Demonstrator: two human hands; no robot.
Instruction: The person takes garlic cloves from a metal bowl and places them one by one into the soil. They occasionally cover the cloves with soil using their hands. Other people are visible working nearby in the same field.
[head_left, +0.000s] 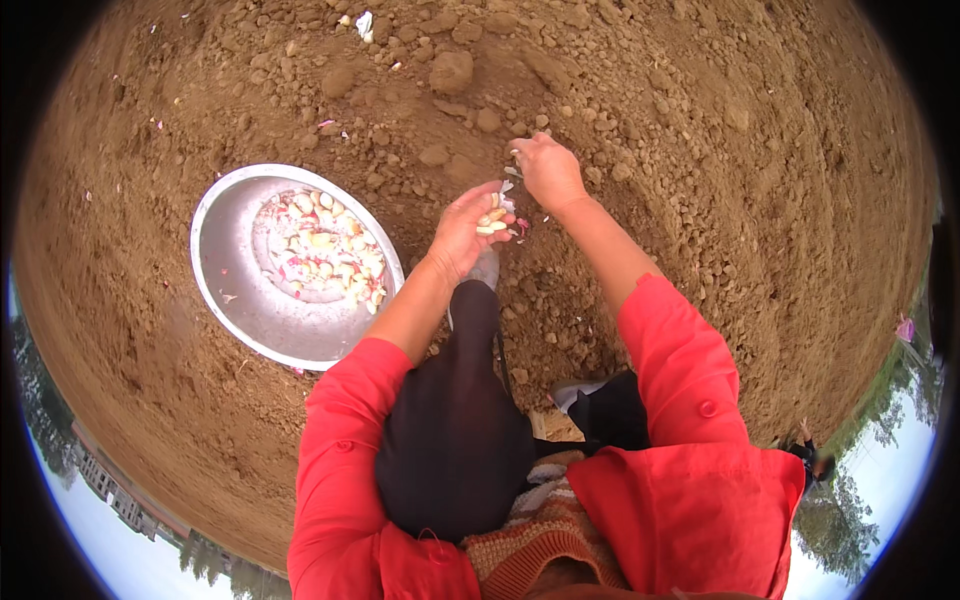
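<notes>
My left hand (466, 229) is half curled, palm up, around several pale garlic cloves (492, 222) and some papery skin. Beyond it and to the right, my right hand (551, 171) is down by the loose soil (450, 127), its fingers drawn together. A small pale bit shows at those fingertips; whether it is a clove or a nail, I cannot tell. To the left of my left hand, a wide metal basin (225, 285) sits on the ground. Many peeled-looking cloves (322, 240) and reddish skins lie over its bottom, mostly toward its right side.
Clods (451, 72) and scraps of garlic skin (364, 25) dot the brown field. My bent knee (476, 307) and a shoe (574, 394) are close below my hands. Another person (814, 463) is at the far right edge; buildings (112, 487) stand at the far left.
</notes>
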